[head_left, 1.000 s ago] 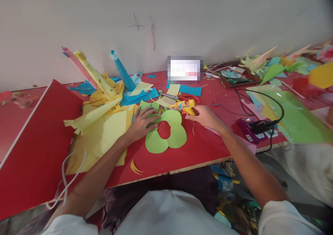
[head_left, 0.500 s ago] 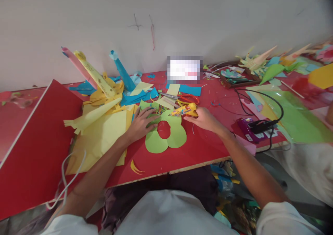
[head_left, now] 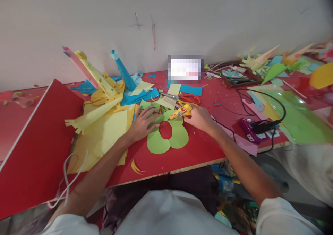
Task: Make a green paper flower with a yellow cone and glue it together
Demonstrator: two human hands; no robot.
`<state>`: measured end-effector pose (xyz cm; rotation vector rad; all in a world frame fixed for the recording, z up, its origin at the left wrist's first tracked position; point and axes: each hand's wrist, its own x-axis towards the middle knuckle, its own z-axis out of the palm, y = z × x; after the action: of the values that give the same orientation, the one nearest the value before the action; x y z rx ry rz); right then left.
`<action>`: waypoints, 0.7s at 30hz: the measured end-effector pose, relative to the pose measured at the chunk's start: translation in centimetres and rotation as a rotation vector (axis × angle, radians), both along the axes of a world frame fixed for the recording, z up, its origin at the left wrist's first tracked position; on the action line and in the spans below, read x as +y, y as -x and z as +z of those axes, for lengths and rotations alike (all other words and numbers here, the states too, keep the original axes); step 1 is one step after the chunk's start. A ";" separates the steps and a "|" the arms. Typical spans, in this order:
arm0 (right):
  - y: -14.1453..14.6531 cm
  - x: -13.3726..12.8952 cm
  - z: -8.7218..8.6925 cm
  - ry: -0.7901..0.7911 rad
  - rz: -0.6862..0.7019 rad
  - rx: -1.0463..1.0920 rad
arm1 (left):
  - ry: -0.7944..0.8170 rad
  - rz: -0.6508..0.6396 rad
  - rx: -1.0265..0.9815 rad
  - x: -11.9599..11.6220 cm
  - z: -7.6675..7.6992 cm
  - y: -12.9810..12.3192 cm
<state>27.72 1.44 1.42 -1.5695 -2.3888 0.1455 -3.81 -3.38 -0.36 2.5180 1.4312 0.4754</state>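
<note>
A green paper flower shape [head_left: 179,137] with a round hole in its middle lies flat on the red table. My left hand [head_left: 142,124] rests palm down on its left side, fingers spread. In my right hand [head_left: 198,119] is a yellow glue gun [head_left: 180,112], its nozzle pointing left and down at the flower's upper petal, close to the paper. Whether the nozzle touches cannot be made out. Just behind the glue gun lie scissors with red handles [head_left: 191,98], among paper strips.
Paper cones, a blue one [head_left: 124,72] among them, stand at the back left beside yellow sheets [head_left: 104,138]. To the right are a purple power socket [head_left: 251,129] with a black cable, green sheets [head_left: 299,113] and a dark tray [head_left: 241,84]. A red board [head_left: 44,138] leans at the left.
My right hand has moved a little left and down with the glue gun, bringing its nozzle further over the upper petal. My left hand stays on the flower.
</note>
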 end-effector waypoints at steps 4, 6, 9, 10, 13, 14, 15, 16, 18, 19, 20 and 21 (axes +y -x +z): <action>-0.2 0.0 -0.2 0.015 -0.015 -0.048 | -0.004 -0.011 0.032 -0.1 0.0 0.0; -0.4 0.0 -0.3 0.030 -0.019 -0.072 | 0.000 -0.008 0.031 -0.1 0.0 0.0; -0.7 0.1 -0.4 0.043 -0.003 -0.097 | 0.008 -0.004 0.018 0.0 0.0 0.0; -0.7 0.1 -0.4 0.045 0.000 -0.102 | 0.009 -0.004 0.016 0.0 0.0 0.0; -0.9 0.1 -0.5 0.050 0.013 -0.106 | 0.011 -0.003 0.017 0.0 0.0 -0.1; -1.0 0.1 -0.6 0.052 0.018 -0.105 | 0.013 -0.002 0.016 0.0 0.0 -0.1; -1.1 0.0 -0.6 0.054 0.024 -0.104 | 0.015 -0.001 0.015 0.0 0.0 0.0; -1.1 0.0 -0.6 0.056 0.030 -0.105 | 0.015 0.000 0.014 0.0 0.0 0.0; -1.3 0.0 -0.6 0.060 0.036 -0.109 | 0.013 0.000 0.016 0.0 -0.1 0.0; -1.3 -0.1 -0.6 0.063 0.040 -0.111 | 0.011 -0.002 0.019 0.0 -0.1 0.0; -1.4 -0.1 -0.7 0.066 0.042 -0.114 | 0.009 -0.005 0.021 0.0 -0.1 0.0; -1.5 -0.1 -0.7 0.069 0.044 -0.115 | 0.008 -0.007 0.023 0.0 -0.1 0.0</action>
<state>29.22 1.32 0.75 -1.5971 -2.5328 0.1511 -3.82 -3.37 -0.46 2.5289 1.4293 0.4406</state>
